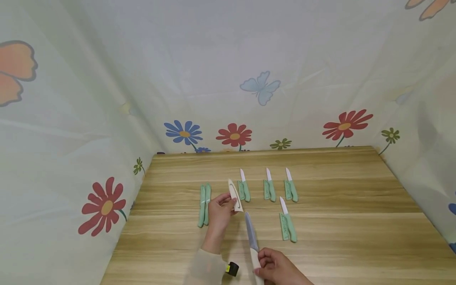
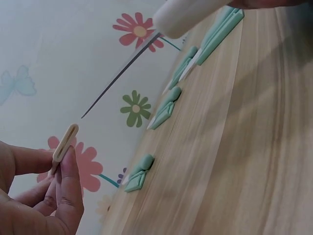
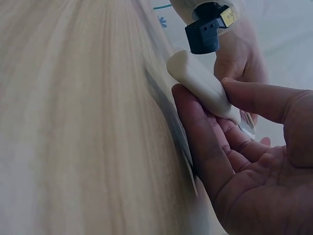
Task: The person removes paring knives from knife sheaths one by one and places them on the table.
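Note:
My left hand (image 1: pixel 219 210) pinches a cream knife sheath (image 1: pixel 235 196) between thumb and fingers, above the table. In the left wrist view the slotted open end of the sheath (image 2: pixel 67 142) faces the knife. My right hand (image 1: pixel 276 266) grips the cream handle (image 1: pixel 255 261) of a knife whose grey blade (image 1: pixel 251 231) points away from me, its tip just short of the sheath. Blade and sheath are apart. The right wrist view shows the handle (image 3: pixel 203 85) held between thumb and fingers, with the blade mostly hidden behind the hand.
Two green sheathed knives (image 1: pixel 204 204) lie left of my left hand. Beyond and to the right, several small green-handled knives (image 1: pixel 269 185) with white blades lie beside green sheaths, one nearer knife (image 1: pixel 290 225) among them. Flowered cloth (image 1: pixel 199 79) surrounds the wooden table (image 1: pixel 356 221).

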Motion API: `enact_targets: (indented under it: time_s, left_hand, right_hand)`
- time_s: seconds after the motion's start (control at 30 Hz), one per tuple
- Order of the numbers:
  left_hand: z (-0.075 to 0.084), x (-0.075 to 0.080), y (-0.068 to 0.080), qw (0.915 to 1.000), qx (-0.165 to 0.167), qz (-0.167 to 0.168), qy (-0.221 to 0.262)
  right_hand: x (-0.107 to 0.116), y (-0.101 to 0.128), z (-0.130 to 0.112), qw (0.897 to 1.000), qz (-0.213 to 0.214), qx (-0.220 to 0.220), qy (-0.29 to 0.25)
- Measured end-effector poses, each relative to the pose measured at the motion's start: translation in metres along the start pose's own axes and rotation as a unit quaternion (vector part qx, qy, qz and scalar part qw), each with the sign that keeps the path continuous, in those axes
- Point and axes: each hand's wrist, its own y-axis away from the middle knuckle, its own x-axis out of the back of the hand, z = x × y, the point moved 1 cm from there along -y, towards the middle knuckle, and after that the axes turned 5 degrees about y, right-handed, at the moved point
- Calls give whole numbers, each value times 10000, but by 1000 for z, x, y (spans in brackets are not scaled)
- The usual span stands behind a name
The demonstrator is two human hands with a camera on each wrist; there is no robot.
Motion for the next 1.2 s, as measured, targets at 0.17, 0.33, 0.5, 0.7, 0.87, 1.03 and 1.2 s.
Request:
enact_targets:
  time_s: [0.17,0.33,0.5,0.7,0.87,1.03,1.2]
  left_hand:
    - [-5,-2,4,9997,-33,-248,-61]
    - [-12,-5,8,9988,-41,-469,-105]
    - [-15,-5,13,9976,20,-665,-196]
    - [-20,-6,19,9954,48,-844,-453]
    - [-24,-9,25,9943,36,-962,-454]
    - [-28,-11,30,9939,52,-990,-479]
    - [-30,-10,35,9930,114,-1075,-476]
  right_hand:
    - [2,0,-1,9995,68,304,77]
    - [2,0,0,9994,185,275,-65]
    - [4,0,2,9994,285,182,-102]
    - [7,1,0,9991,337,168,-169]
    - [10,2,-2,9989,434,69,-180]
    - [13,2,-1,9986,483,48,-206]
    - [14,1,0,9986,499,99,-166]
